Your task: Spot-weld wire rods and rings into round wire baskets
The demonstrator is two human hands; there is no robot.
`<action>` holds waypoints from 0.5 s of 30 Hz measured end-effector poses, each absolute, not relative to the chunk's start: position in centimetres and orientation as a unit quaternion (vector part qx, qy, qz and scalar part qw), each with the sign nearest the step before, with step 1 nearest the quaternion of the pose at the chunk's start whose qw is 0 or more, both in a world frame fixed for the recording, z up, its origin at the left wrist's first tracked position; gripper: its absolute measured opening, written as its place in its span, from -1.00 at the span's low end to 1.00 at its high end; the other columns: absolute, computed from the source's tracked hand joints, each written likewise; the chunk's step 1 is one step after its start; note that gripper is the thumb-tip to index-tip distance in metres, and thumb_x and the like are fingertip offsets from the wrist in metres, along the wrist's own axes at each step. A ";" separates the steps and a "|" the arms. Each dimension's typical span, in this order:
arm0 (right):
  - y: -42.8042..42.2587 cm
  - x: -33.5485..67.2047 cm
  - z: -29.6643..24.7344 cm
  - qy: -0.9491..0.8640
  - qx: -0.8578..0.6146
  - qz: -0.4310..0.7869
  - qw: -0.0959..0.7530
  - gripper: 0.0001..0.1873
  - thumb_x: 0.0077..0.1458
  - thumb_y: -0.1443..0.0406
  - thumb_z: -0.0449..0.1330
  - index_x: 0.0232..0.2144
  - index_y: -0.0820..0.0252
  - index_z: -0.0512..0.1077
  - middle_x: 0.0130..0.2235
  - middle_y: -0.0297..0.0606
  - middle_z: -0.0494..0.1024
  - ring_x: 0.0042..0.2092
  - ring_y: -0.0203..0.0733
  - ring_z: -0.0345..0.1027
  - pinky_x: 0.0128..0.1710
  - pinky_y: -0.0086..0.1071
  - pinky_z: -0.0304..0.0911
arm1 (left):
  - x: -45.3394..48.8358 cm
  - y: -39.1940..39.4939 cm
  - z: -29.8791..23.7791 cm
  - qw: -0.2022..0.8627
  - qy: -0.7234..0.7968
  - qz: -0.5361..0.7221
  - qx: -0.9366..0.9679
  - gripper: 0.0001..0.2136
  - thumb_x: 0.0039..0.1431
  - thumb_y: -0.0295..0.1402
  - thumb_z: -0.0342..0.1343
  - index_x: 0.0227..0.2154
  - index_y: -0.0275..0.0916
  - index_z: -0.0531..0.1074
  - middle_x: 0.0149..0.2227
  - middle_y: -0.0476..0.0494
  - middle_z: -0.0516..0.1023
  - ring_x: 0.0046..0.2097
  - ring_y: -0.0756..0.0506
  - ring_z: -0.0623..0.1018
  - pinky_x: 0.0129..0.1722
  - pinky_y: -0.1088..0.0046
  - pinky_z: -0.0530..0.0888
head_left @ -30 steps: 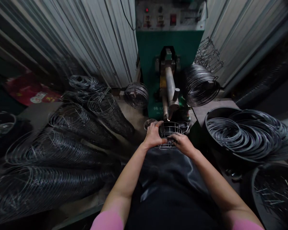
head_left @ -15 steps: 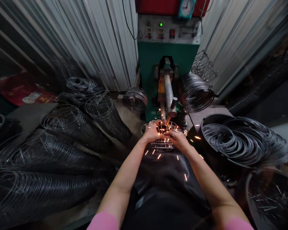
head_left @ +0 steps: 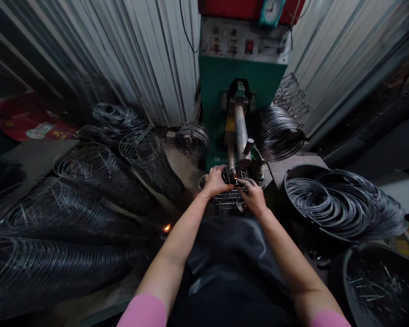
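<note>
A round wire basket (head_left: 226, 200) sits under the electrode arms (head_left: 241, 131) of a green spot welding machine (head_left: 211, 77). On its left side my left hand (head_left: 215, 182) is closed around the wires, thumb pointing inward. My right hand (head_left: 253, 196) grips the basket's right side, its fingers bent close below the electrode tip. A small orange glow shows at that tip, between both hands. Whether the right fingers also pinch a small part cannot be made out. The basket's far side is partly hidden by the hands and the electrode.
Long stacks of wire rings (head_left: 54, 259) lie on the left. At right, a black tub (head_left: 288, 200) holds wire rings (head_left: 330, 204), and another bin (head_left: 344, 281) holds short wire pieces. Wire coils (head_left: 281, 134) flank the machine. A spark (head_left: 167, 228) glows near my left forearm.
The bright shower of sparks has died down to a few glowing spots. The machine's green light has gone out. My hands keep their hold on the basket, and the view has shifted slightly.
</note>
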State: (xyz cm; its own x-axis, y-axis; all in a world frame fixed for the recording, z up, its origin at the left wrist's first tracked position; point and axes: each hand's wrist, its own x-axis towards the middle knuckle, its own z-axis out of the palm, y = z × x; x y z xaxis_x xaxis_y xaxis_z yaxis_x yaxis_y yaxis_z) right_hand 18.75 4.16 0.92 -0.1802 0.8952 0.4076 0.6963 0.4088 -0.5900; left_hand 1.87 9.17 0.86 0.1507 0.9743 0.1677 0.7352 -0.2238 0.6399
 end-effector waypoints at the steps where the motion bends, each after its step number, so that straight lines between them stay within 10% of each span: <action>1: 3.4 18.9 0.7 -0.726 -0.538 0.149 0.401 -0.76 0.04 0.31 0.13 -0.19 0.16 0.42 -0.13 -0.14 0.48 -0.10 -0.13 0.37 -0.11 -0.30 0.28 | 1.9 9.1 0.9 0.207 0.588 0.286 0.728 -0.22 -0.35 -0.15 0.34 0.04 -0.18 0.23 -0.03 -0.19 0.35 0.02 -0.28 0.33 -0.05 0.17 0.33; 8: -1.9 21.8 -4.1 -0.549 -0.620 0.368 0.422 -0.68 0.07 0.13 0.02 -0.27 0.23 0.38 -0.44 -0.24 0.49 -0.44 -0.20 0.36 -0.43 -0.33 0.32 | 2.0 10.5 1.0 0.222 0.610 0.290 0.703 -0.23 -0.34 -0.15 0.34 0.03 -0.18 0.23 0.02 -0.22 0.32 0.07 -0.27 0.29 0.00 0.15 0.29; 15: -7.2 24.3 -10.0 -0.511 -0.663 0.312 0.449 -0.74 0.00 0.13 0.08 -0.27 0.12 0.35 -0.28 -0.18 0.50 -0.19 -0.08 0.39 -0.13 -0.16 0.30 | 1.9 11.4 0.9 0.218 0.610 0.300 0.700 -0.24 -0.33 -0.17 0.33 0.03 -0.19 0.23 -0.01 -0.22 0.34 0.04 -0.26 0.32 -0.04 0.17 0.31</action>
